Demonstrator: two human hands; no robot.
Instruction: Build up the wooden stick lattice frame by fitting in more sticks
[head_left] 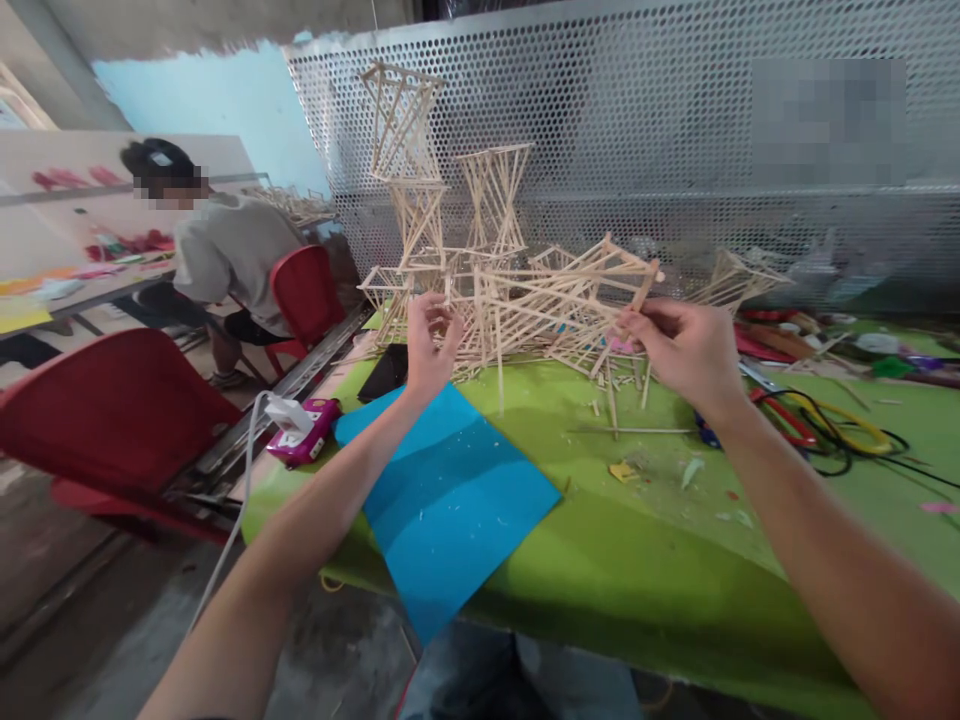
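A tangled model of thin wooden sticks [525, 290] stands on the green table [600, 540], with two taller stick towers [409, 160] rising behind it. My left hand [429, 345] is raised at the model's left side, fingers curled around some of its sticks. My right hand [679, 345] is at the model's right side, pinching a stick that juts up toward its tip [649, 280]. Loose sticks [630, 430] lie on the table just below.
A blue paper sheet [450, 490] hangs over the table's near edge. A pink device with a white plug [300, 425] and a black object [384, 372] lie at left. Red and yellow cables [817, 425] lie at right. Red chairs [112, 410] and a seated person [225, 255] are left. Perforated metal panel [675, 130] behind.
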